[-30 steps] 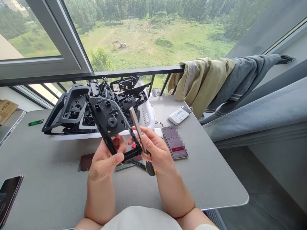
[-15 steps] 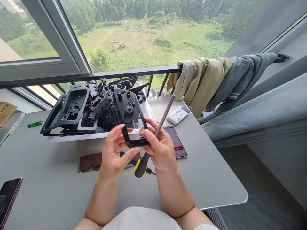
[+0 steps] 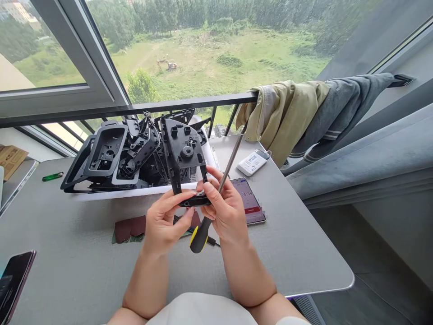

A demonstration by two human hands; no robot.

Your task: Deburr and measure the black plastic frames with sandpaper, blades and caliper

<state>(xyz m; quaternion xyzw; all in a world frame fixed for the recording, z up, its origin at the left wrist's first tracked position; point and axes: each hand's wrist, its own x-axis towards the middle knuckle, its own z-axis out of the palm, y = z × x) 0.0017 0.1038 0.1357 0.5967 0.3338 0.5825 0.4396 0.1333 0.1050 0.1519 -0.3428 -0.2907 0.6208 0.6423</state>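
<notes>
A black moulded plastic bracket (image 3: 182, 151) stands upright above my hands, its studs and round boss facing me. My left hand (image 3: 165, 221) grips its lower frame (image 3: 192, 201) with bent fingers. My right hand (image 3: 225, 207) holds a screwdriver (image 3: 200, 237) with a yellow-and-black handle, its long steel shaft rising to the upper right past my fingers. The fingers of my right hand also press against the bracket's lower edge. Part of that frame is hidden behind my fingers.
Behind my hands, a white tray (image 3: 135, 190) holds a heap of black plastic parts. A timer phone (image 3: 248, 201), white box (image 3: 253, 162), sandpaper sheets (image 3: 130, 228), green lighter (image 3: 52, 176) and second phone (image 3: 13, 284) lie on the grey table (image 3: 84, 271). Clothes (image 3: 287, 110) hang over a railing.
The bracket has turned from tilted to upright, and my hands have drawn closer together around it. The screwdriver shaft has swung from leaning up-left to leaning up-right.
</notes>
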